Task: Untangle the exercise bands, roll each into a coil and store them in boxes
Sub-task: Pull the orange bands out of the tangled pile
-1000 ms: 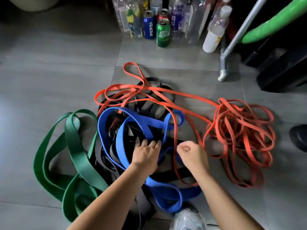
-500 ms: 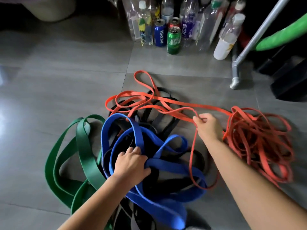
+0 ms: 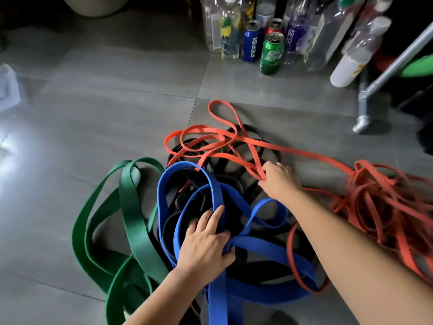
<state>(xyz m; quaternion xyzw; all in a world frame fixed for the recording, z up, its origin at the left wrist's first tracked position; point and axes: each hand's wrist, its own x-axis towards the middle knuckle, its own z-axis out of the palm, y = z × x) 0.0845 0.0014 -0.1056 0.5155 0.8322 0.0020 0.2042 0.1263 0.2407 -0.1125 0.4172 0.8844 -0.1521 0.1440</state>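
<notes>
A tangle of exercise bands lies on the grey tiled floor. A wide blue band (image 3: 264, 256) loops over black bands (image 3: 236, 181) in the middle. My left hand (image 3: 206, 242) lies on the blue band, thumb hooked round it where its loops cross. My right hand (image 3: 277, 178) pinches thin orange strands (image 3: 225, 158) that run across the black bands. To the right sits a heap of thin orange band (image 3: 384, 202). A wide green band (image 3: 131, 216) lies in loops on the left.
Plastic bottles (image 3: 228, 31) and drink cans (image 3: 271, 55) stand in a row at the back. A metal frame leg (image 3: 363, 123) stands at the right. A white box corner (image 3: 7, 87) shows at the left edge. Dark objects fill the far right.
My right hand has moved away from me and a little left along the orange strands, still pinching them. My left hand has stayed on the blue band, fingers stretched further forward. The camera came closer.
</notes>
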